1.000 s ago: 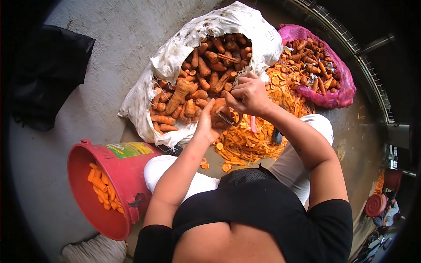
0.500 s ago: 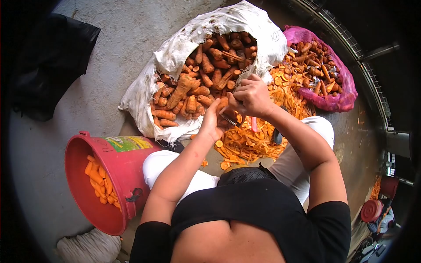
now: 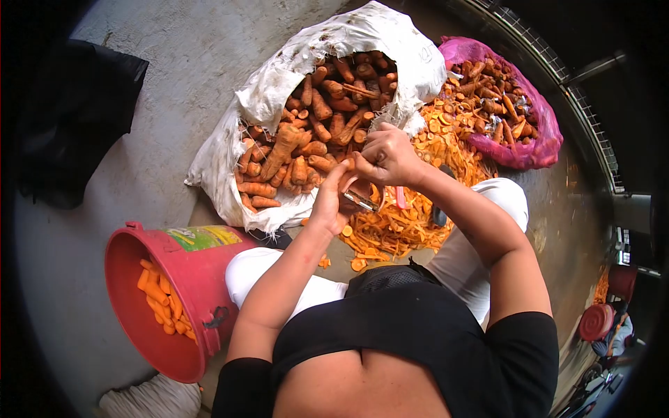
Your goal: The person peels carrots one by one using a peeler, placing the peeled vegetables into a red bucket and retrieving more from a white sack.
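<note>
My left hand (image 3: 330, 203) is closed around a carrot (image 3: 350, 166), mostly hidden by fingers and peeler. Close beside it, my right hand (image 3: 387, 155) is curled in a fist at the peeler (image 3: 360, 201), whose metal blade lies against the carrot. The peeler's handle is largely hidden. Under both hands spreads a heap of orange carrot peels (image 3: 397, 228) and cut ends. Just beyond, a white woven sack (image 3: 268, 80) lies with its mouth open, full of unpeeled carrots (image 3: 317, 143). A pink handle-like piece (image 3: 401, 198) sticks out of the peels.
At left a red bucket (image 3: 117, 306) lies tilted, with peeled carrots (image 3: 167, 299) inside. A pink mesh sack (image 3: 550, 139) of carrots sits at the upper right. Black sheeting (image 3: 90, 118) lies far left, a pale sack (image 3: 153, 398) below the bucket. Another person (image 3: 617, 334) is at far right.
The peeler blade has moved slightly toward my body and shows more plainly. My right hand has shifted a little left and down. The whole view has shifted slightly.
</note>
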Tool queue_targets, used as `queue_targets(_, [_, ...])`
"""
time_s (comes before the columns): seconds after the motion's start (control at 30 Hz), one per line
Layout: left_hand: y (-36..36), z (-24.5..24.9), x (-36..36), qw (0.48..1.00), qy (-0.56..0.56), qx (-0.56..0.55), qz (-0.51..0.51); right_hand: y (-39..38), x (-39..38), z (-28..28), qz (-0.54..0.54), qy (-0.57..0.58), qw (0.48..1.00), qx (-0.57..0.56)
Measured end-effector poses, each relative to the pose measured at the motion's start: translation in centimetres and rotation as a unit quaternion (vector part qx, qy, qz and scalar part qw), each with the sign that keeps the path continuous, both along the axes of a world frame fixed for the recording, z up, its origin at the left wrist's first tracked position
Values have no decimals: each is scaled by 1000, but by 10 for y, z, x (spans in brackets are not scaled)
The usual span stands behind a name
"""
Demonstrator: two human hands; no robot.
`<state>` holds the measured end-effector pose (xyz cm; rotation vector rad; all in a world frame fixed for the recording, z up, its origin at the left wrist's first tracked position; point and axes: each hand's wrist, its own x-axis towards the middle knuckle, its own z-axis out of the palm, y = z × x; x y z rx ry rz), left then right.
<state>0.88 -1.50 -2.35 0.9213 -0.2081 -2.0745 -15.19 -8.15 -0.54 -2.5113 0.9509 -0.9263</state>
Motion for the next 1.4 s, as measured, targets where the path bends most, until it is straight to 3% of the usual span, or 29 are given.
queue_targets(0.5, [-2,8,-7,999,-32,-4,0,-4,-8,-14,-17,-68,995,69])
queue_targets(0.57, [3,6,0,997,-51,-23,-52,-13,-18,-20,-89,23,989,117])
queue_targets(0.6, [7,6,4,994,-61,-32,-79,-23,-29,-5,-139,52,970,195])
queue_targets(0.63, [14,14,2,994,-76,-29,-79,-38,-44,-25,-135,6,991,22])
queue_targets(0.67, [18,22,2,994,-71,-42,-78,-44,-58,-17,-203,53,976,62])
queue_targets(0.7, [21,26,4,993,-65,-54,-78,-50,-69,-20,-229,70,970,28])
queue_targets(0.77, [15,20,11,994,-51,-39,-92,-56,-76,-17,-275,26,961,-26])
queue_targets(0.87, [10,7,18,997,-23,-18,-76,-49,-68,0,-266,24,961,65])
queue_targets(1.03, [2,5,12,997,-38,66,11,-29,-34,3,-163,-18,986,9])
queue_targets(1.17, [0,-11,10,997,7,73,22,-8,-12,10,-49,-26,998,-35])
queue_targets(1.33, [0,-21,-1,996,-17,84,-17,4,-6,2,-4,-9,999,-47])
queue_targets(1.4, [-1,-26,-1,993,29,114,7,5,-4,-1,1,-10,999,-48])
